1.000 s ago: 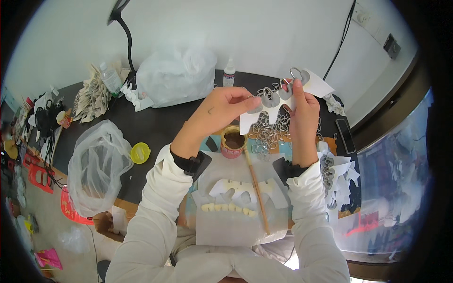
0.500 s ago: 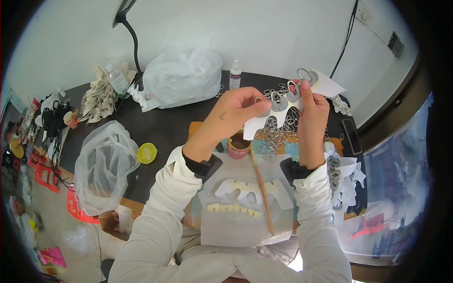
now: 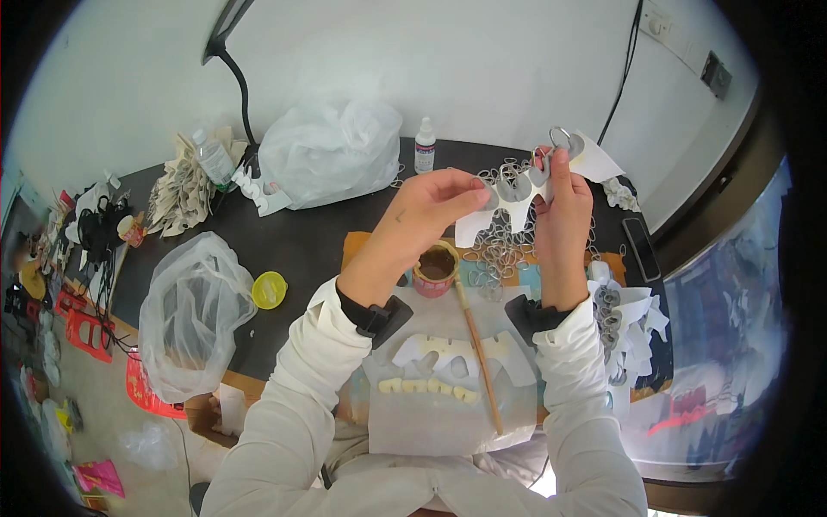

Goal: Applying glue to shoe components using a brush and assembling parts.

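A white cut-out strip [image 3: 519, 213] with grey folded tabs is held up over the far right of the table. Metal rings [image 3: 560, 136] stand up from its tabs. My left hand [image 3: 426, 211] pinches the strip's left end between thumb and fingers. At the right end, my right hand [image 3: 564, 198] grips it with the thumb in front. Beneath both hands lies a heap of loose metal rings [image 3: 491, 263]. Nearer me, a similar white cut-out piece [image 3: 419, 347] and a row of cream-coloured tabs [image 3: 426, 389] lie on a paper sheet [image 3: 405, 431].
A pot of brown stuff [image 3: 435, 274] stands beyond the paper, with a wooden stick [image 3: 478, 349] lying beside it. Finished-looking ringed strips [image 3: 612, 323] pile up at right near a phone [image 3: 640, 247]. Plastic bags [image 3: 194, 323], a yellow cup [image 3: 269, 290] and a bottle [image 3: 425, 146] are further left.
My left thumb and fingers have closed over the tab at the strip's left end. Both hands still hold the strip, and the whole view has shifted slightly.
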The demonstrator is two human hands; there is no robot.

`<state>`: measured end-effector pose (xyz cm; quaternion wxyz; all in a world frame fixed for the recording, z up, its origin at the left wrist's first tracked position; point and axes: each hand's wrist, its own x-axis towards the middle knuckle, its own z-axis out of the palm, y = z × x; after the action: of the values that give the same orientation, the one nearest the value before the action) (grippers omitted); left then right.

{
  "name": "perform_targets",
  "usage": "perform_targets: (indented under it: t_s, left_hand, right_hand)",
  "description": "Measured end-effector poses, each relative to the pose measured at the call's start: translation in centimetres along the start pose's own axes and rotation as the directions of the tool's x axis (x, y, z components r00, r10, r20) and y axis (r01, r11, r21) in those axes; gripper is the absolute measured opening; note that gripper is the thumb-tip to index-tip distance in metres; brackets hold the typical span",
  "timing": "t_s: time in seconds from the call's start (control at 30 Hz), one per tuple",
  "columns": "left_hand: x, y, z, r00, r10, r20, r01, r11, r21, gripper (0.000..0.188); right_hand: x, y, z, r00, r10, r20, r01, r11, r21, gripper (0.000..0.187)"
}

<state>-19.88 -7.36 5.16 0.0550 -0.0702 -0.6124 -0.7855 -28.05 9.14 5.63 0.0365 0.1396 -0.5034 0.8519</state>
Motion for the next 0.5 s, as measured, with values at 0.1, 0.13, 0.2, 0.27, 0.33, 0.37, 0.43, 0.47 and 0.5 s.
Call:
perform_targets:
  t_s: [0.1,0.13,0.2,0.27,0.33,0.37,0.43,0.47,0.5]
  left_hand:
    - [-0.2,-0.1,0.2,1.000,0.007,-0.025,-0.007,1.000,0.015,0.018]
    - [-0.3,-0.2,0.5,0.999,0.032,-0.020,-0.032,0.999,0.033,0.017]
    - [-0.4,-0.4,0.6,0.997,0.073,-0.015,-0.071,0.993,0.093,0.016]
    - [-0.3,-0.8,0.6,0.996,0.083,-0.023,-0.078,0.986,0.145,0.016]
    - [-0.1,-0.9,0.3,0.995,0.103,0.005,-0.102,0.972,0.213,0.015]
    - [-0.2,-0.7,0.4,0.994,0.106,-0.001,-0.103,0.971,0.216,0.015]
    - [-0.5,-0.3,0.7,0.989,0.146,0.000,-0.142,0.961,0.237,0.015]
    - [-0.5,-0.2,0.7,0.989,0.149,-0.002,-0.144,0.960,0.238,0.015]
    - [-0.5,-0.2,0.7,0.986,0.169,-0.008,-0.163,0.961,0.222,0.015]
  right_hand:
    - [-0.1,0.1,0.1,1.000,-0.019,0.007,0.019,1.000,-0.023,0.036]
    - [-0.1,0.3,0.1,0.999,-0.037,0.010,0.038,0.999,-0.018,0.036]
    - [-0.1,0.6,-0.2,0.999,-0.043,0.026,0.043,0.999,-0.031,0.036]
    - [0.1,1.0,-0.6,0.997,-0.070,0.044,0.073,0.995,-0.064,0.037]
    - [0.0,0.9,-0.6,0.996,-0.074,0.044,0.077,0.994,-0.075,0.037]
    - [-0.1,0.8,-0.5,0.996,-0.080,0.030,0.082,0.992,-0.096,0.037]
    - [-0.2,0.8,-0.4,0.997,-0.071,0.032,0.074,0.993,-0.090,0.037]
    - [-0.1,0.9,-0.5,0.997,-0.073,0.035,0.075,0.994,-0.082,0.037]
    - [0.0,1.0,-0.5,0.997,-0.074,0.037,0.077,0.994,-0.074,0.037]
